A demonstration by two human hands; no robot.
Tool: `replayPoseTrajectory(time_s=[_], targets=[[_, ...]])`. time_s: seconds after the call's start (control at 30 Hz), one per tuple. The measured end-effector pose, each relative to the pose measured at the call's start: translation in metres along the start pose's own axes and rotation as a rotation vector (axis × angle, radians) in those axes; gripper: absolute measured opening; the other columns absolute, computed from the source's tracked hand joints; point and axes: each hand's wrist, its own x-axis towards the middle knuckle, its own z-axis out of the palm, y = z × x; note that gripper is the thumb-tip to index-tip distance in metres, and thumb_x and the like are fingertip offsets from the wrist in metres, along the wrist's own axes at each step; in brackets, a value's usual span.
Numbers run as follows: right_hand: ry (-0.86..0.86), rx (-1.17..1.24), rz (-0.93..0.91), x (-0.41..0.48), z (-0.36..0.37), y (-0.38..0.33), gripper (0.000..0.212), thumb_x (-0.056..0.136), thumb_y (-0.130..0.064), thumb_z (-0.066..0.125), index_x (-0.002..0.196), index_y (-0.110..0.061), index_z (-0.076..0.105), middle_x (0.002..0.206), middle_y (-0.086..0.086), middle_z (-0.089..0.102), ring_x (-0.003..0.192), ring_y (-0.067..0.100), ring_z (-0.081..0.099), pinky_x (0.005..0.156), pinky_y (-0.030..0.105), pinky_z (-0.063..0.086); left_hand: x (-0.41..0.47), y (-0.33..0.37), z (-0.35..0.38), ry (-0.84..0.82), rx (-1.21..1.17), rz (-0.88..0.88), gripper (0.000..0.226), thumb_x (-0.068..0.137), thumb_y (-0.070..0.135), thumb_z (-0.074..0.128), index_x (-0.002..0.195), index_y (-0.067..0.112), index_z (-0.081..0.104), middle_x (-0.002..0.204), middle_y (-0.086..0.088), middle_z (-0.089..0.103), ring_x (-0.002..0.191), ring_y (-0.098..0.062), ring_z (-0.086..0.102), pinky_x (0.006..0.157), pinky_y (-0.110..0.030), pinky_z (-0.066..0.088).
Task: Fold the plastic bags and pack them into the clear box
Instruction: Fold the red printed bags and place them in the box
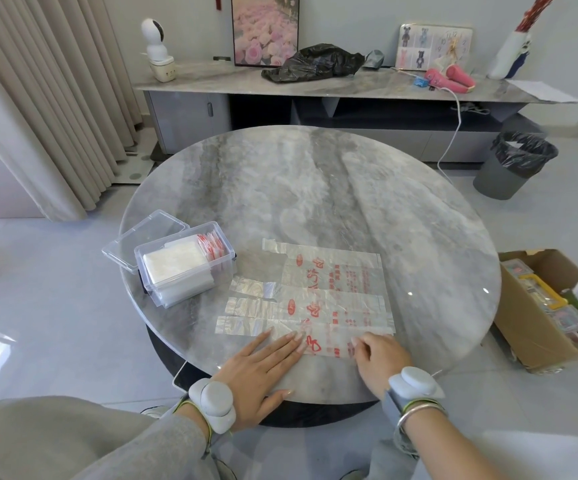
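A clear plastic bag with red print (329,271) lies flat on the round marble table (315,188). Nearer me lies a second one (315,323), with its near edge partly folded over. My left hand (263,368) presses flat with straight fingers on the near edge of that bag. My right hand (381,355) has curled fingers that pinch the bag's near edge at the right. The clear box (183,265) stands open at the table's left, holding white folded bags and red-printed folded bags upright. Its lid (142,237) hangs behind it.
A cardboard box (554,306) with packets sits on the floor at the right. A grey bin with a black liner (516,164) stands farther back. A long sideboard (315,84) behind the table carries a black bag, a camera, a picture and a pink hair dryer.
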Motion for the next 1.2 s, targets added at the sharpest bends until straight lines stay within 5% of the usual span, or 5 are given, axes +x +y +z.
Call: replayPoseTrajectory(time_s=[0.57, 0.67, 0.9, 1.03, 1.2], targets=[[-0.009, -0.25, -0.064, 0.025, -0.046, -0.023, 0.029, 0.098, -0.035, 0.038, 0.088, -0.017, 0.057, 0.092, 0.002, 0.062, 0.073, 0.021, 0.051, 0.059, 0.025, 0.036, 0.017, -0.041, -0.038, 0.291, -0.236, -0.42, 0.044, 0.091, 0.042, 0.042, 0.129, 0.026, 0.057, 0.141, 0.005, 0.05, 0.122, -0.019, 0.054, 0.097, -0.037, 0.045], [-0.028, -0.184, -0.296, 0.047, -0.053, -0.042, 0.021, 0.094, -0.04, 0.05, 0.1, -0.021, 0.056, 0.113, -0.002, 0.056, 0.1, 0.018, 0.049, 0.075, 0.028, 0.042, 0.047, -0.05, -0.052, 0.177, -0.232, -0.408, 0.052, 0.089, 0.047, 0.05, 0.137, 0.026, 0.05, 0.144, 0.005, 0.047, 0.127, -0.021, 0.05, 0.103, -0.035, 0.037], [-0.233, -0.396, -0.393, 0.091, -0.042, -0.055, 0.083, 0.072, -0.056, 0.073, 0.136, -0.019, 0.036, 0.137, 0.005, 0.037, 0.127, 0.026, 0.035, 0.102, 0.037, 0.032, 0.091, -0.068, -0.064, -0.177, -0.104, -0.344, 0.077, 0.078, 0.052, 0.072, 0.143, 0.03, 0.039, 0.142, 0.006, 0.042, 0.129, -0.018, 0.043, 0.104, -0.031, 0.033], [-0.22, -0.509, -0.401, 0.107, -0.043, -0.054, 0.041, 0.099, -0.03, 0.042, 0.137, -0.017, 0.034, 0.137, 0.007, 0.037, 0.126, 0.025, 0.034, 0.103, 0.035, 0.029, 0.099, -0.074, -0.062, -0.213, -0.075, -0.331, 0.077, 0.073, 0.055, 0.075, 0.139, 0.029, 0.042, 0.137, 0.005, 0.043, 0.124, -0.018, 0.044, 0.1, -0.031, 0.035], [-0.361, -0.474, -0.284, 0.121, -0.04, -0.057, 0.041, 0.102, -0.02, 0.029, 0.142, -0.013, 0.026, 0.147, 0.014, 0.026, 0.135, 0.03, 0.026, 0.109, 0.04, 0.023, 0.115, -0.075, -0.06, -0.272, -0.052, -0.303, 0.089, 0.068, 0.06, 0.078, 0.141, 0.029, 0.039, 0.135, 0.004, 0.043, 0.124, -0.02, 0.044, 0.101, -0.032, 0.035]])
